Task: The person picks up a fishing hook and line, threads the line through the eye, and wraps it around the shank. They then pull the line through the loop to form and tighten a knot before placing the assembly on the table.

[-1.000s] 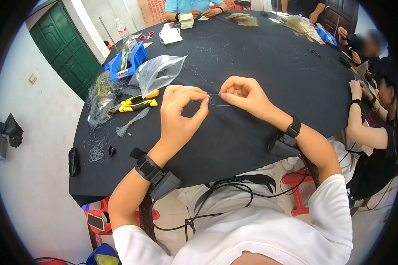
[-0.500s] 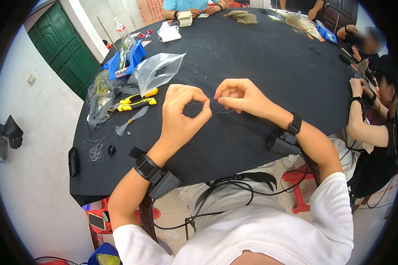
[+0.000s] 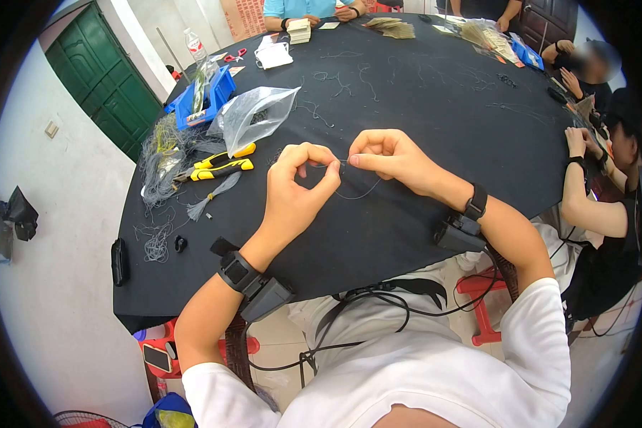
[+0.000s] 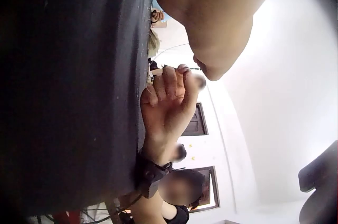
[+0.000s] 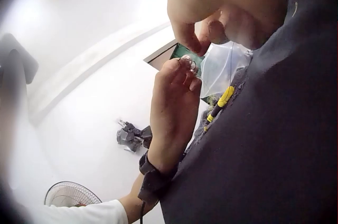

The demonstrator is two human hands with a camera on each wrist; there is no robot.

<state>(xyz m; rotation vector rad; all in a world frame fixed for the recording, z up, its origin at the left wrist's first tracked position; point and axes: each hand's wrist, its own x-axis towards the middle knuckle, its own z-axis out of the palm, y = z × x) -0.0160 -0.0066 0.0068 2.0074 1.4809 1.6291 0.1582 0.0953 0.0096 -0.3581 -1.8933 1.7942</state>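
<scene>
Near the middle of the head view, my left hand [image 3: 297, 182] and right hand [image 3: 396, 162] are raised over the black table, fingertips a short gap apart. Thumb and index finger of the left pinch a thin grey line [image 3: 357, 197], and the right pinches it too. Below the fingers the line hangs in a shallow curve. A small dark bit [image 4: 193, 67] shows between the fingertips in the left wrist view; it is too small to identify. To the left lie yellow-and-black pliers [image 3: 221, 170] and a tied bundle of grey line [image 3: 214, 197].
A clear plastic bag [image 3: 257, 118] and a blue bin [image 3: 217, 96] stand beyond the pliers, beside a tangled heap of line [image 3: 165, 160]. Loose strands lie across the black tablecloth [image 3: 421, 228]. Other people sit around the far and right edges.
The hands stay close together, with the left shifted slightly right and down. The line's loop now droops lower beneath the fingers. Across the table, another person's hands have moved.
</scene>
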